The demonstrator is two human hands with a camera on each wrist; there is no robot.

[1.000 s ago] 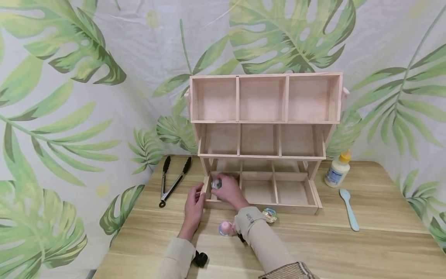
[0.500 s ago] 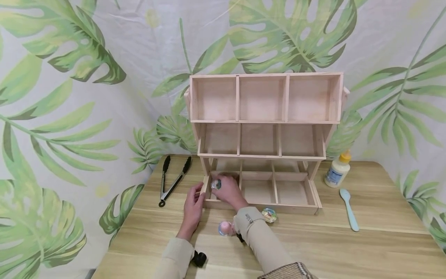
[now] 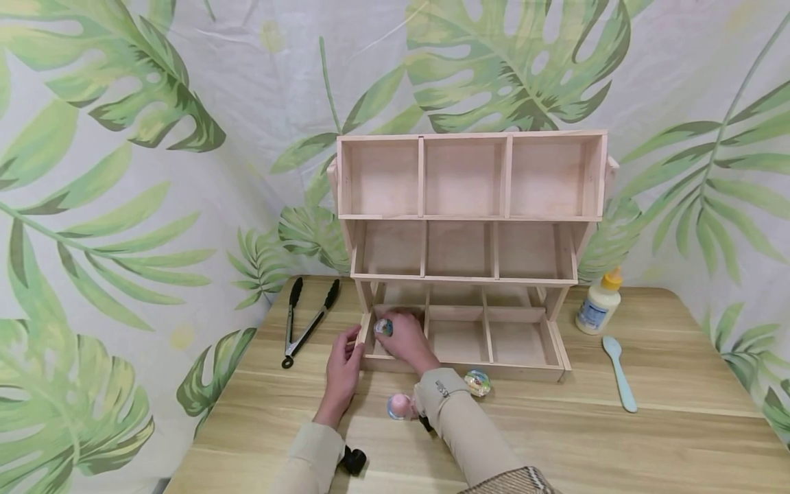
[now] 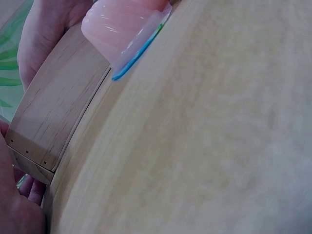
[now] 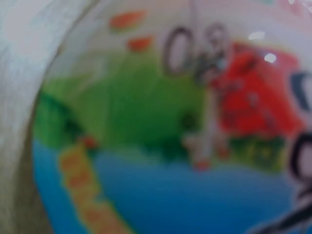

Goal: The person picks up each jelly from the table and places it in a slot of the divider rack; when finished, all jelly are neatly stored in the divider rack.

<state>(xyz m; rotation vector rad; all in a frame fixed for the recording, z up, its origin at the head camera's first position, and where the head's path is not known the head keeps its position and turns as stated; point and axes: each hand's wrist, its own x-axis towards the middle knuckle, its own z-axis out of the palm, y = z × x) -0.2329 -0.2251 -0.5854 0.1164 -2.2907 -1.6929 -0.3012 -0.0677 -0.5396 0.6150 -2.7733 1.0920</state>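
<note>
My right hand (image 3: 409, 337) pinches a small jelly cup (image 3: 383, 327) with a printed lid inside the bottom left compartment of a tiered wooden rack (image 3: 459, 276). My left hand (image 3: 342, 363) holds that rack's lower left front corner; in the left wrist view its fingers (image 4: 35, 191) show beside the corner. On the table before the rack lies a pink jelly cup (image 3: 400, 406) on its side, partly behind the right sleeve. Another jelly cup (image 3: 478, 383) lies right of that forearm. A blurred, colourful printed lid (image 5: 146, 112) fills most of the right wrist view.
Black-tipped tongs (image 3: 302, 329) lie spread left of the rack. To its right stand a yellow-capped bottle (image 3: 597, 302) and a pale blue spoon (image 3: 619, 374). A leaf-patterned cloth (image 3: 185, 226) hangs behind the wooden table (image 3: 555, 439).
Both hands stay at the bottom left compartment. The jelly cup in my right hand has turned slightly, so its printed lid faces the head camera more.
</note>
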